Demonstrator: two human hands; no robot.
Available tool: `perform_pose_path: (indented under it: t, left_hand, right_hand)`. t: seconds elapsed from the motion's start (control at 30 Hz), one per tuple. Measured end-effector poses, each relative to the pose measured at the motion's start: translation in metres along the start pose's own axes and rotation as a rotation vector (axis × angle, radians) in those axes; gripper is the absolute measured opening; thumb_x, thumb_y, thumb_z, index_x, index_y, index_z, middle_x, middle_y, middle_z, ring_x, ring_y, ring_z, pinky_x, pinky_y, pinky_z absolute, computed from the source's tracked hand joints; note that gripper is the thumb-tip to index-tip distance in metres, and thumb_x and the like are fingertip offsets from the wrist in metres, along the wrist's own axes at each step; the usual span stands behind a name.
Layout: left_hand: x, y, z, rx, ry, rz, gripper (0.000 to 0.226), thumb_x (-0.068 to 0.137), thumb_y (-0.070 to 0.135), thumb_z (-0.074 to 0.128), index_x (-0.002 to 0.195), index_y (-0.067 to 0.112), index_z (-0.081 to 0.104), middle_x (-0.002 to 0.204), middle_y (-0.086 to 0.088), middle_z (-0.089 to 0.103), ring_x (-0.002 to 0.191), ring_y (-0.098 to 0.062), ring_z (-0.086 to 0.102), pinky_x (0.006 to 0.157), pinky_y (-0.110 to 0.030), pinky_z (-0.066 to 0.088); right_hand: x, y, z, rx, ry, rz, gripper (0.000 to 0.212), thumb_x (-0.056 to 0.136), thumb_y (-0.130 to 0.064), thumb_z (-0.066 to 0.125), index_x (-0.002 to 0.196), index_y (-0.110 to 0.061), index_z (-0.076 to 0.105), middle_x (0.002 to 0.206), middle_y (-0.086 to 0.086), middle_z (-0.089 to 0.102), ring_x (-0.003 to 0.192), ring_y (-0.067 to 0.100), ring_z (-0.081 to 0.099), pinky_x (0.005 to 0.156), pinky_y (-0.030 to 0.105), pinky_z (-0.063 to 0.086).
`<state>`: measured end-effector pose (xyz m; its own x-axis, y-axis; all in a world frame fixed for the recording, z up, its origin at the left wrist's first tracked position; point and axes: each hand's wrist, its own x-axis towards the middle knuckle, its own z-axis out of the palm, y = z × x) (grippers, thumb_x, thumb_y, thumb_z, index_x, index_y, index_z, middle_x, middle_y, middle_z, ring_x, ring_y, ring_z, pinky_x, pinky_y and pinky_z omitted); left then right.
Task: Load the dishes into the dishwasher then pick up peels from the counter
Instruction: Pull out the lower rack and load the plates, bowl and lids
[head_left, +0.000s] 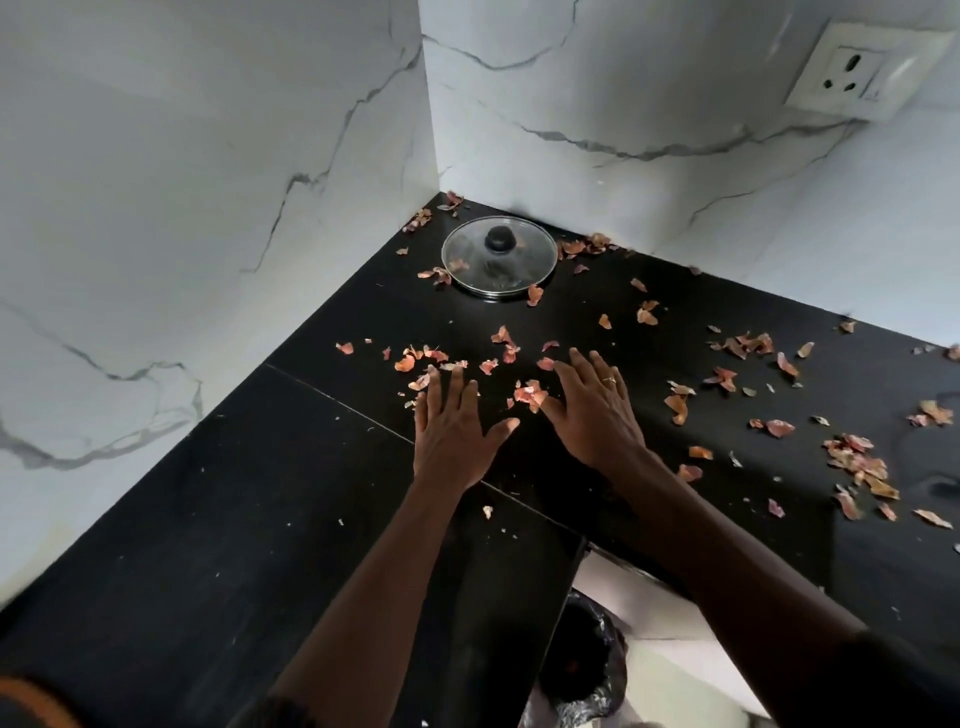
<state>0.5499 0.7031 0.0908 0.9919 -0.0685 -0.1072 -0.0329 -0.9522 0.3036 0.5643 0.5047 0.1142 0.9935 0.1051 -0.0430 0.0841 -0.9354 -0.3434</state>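
Dry reddish onion peels lie scattered over the black counter, thickest at the right and around the corner. My left hand lies flat, palm down, fingers spread, with peels at its fingertips. My right hand, with a ring on one finger, is also flat and spread. A small clump of peels sits between the two hands. Neither hand holds anything.
A glass pot lid with a black knob lies in the counter's far corner against the marble walls. A wall socket is at upper right. Below the counter's inner edge stands a bin with a black liner.
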Motion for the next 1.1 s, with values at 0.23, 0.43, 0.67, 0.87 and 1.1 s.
perform_pose_path:
  t: [0.23,0.43,0.67,0.87,1.1]
  left_hand:
    - [0.07,-0.003,-0.024,-0.079,-0.058,-0.054,0.077,0.097,0.064,0.044,0.156,0.017,0.03,0.17,-0.005,0.005,0.156,-0.027,-0.004,0.125,-0.047,0.005]
    - [0.166,-0.011,-0.037,0.02,0.031,-0.055,0.064,0.096,0.06,0.053,0.141,0.014,0.052,0.164,-0.01,0.027,0.154,-0.029,0.01,0.122,-0.047,0.016]
    - [0.268,-0.008,-0.03,-0.057,0.096,-0.129,0.062,0.091,0.063,0.058,0.131,0.016,0.06,0.141,-0.007,0.053,0.136,-0.027,0.038,0.11,-0.042,0.038]
    - [0.358,-0.013,-0.035,-0.036,-0.027,-0.328,0.092,0.085,0.077,0.053,0.143,0.007,0.041,0.144,-0.02,0.048,0.134,-0.037,0.043,0.106,-0.048,0.043]
    - [0.424,-0.046,-0.024,-0.323,-0.101,-0.402,0.123,0.041,0.082,0.083,0.131,0.004,0.053,0.128,-0.012,0.063,0.118,-0.032,0.061,0.095,-0.048,0.054]
  right_hand:
    - [0.097,0.009,-0.018,0.094,-0.012,0.025,0.058,0.098,-0.043,0.058,0.145,-0.011,0.047,0.152,0.016,0.044,0.14,0.032,0.041,0.115,0.046,0.037]
    - [0.189,0.026,-0.027,0.151,-0.021,0.023,0.036,0.092,-0.035,0.062,0.109,-0.003,0.066,0.11,0.025,0.066,0.103,0.042,0.064,0.086,0.044,0.052]
    - [0.251,0.04,-0.024,0.18,-0.107,0.038,0.039,0.091,-0.03,0.065,0.117,-0.002,0.068,0.12,0.025,0.064,0.111,0.038,0.062,0.09,0.038,0.049]
    - [0.284,0.048,-0.015,0.202,-0.183,0.143,0.043,0.098,-0.03,0.061,0.13,-0.001,0.058,0.137,0.022,0.056,0.127,0.037,0.053,0.102,0.04,0.044]
    - [0.323,0.045,0.007,0.541,-0.121,0.359,0.056,0.094,-0.036,0.066,0.139,-0.006,0.048,0.136,0.014,0.052,0.12,0.03,0.056,0.096,0.036,0.05]
